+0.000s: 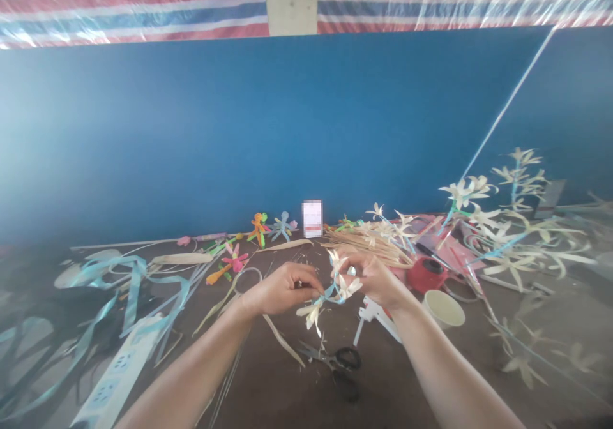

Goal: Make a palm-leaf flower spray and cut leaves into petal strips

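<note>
Between my two hands, above the middle of the table, is a small spray of cream flowers (pixel 312 316) on stems wrapped in light blue ribbon. My left hand (pixel 290 286) pinches the blue-wrapped stem with thumb and fingertips. On the other side my right hand (pixel 366 274) is closed around the flower end, its fingertips partly hidden by the petals. Below the spray lie scissors (pixel 330 359) with black handles, blades toward the left. A white glue gun (pixel 376 317) rests under my right wrist.
A white power strip (pixel 117 371) and loose blue ribbon (pixel 136 288) lie at left. Small pipe-cleaner figures (pixel 258 228) stand at the back. To the right are a red tape roll (pixel 425 276), a pale cup (pixel 444 308) and finished flower stems (pixel 514 250). A blue wall (pixel 287 129) borders the table.
</note>
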A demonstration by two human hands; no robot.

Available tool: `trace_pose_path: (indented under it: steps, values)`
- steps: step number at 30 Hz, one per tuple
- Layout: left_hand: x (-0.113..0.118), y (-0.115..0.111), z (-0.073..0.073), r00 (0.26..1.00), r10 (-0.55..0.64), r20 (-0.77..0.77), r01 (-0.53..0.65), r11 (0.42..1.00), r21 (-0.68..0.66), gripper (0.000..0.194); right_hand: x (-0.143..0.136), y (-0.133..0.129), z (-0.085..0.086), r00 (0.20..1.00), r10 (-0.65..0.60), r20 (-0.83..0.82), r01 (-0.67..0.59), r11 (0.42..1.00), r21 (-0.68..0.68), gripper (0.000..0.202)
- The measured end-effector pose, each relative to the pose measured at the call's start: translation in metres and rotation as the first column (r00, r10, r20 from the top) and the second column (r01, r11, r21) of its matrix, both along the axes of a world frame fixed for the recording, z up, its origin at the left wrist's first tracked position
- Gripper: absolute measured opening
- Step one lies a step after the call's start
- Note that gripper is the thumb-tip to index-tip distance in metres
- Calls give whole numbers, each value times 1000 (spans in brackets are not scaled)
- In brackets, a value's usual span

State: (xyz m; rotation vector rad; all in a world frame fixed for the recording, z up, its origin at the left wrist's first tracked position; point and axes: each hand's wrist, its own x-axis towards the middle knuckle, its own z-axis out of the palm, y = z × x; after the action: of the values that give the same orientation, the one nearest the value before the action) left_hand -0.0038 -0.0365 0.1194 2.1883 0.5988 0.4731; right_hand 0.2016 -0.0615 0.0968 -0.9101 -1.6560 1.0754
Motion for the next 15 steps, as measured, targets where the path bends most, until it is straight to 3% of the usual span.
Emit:
trace_pose_path:
  steps: [15]
  values:
    - [1, -2, 0, 997, -15, 72, 21, 996, -88, 20, -1, -3, 1, 1000, -17, -2, 17, 999, 31, 5]
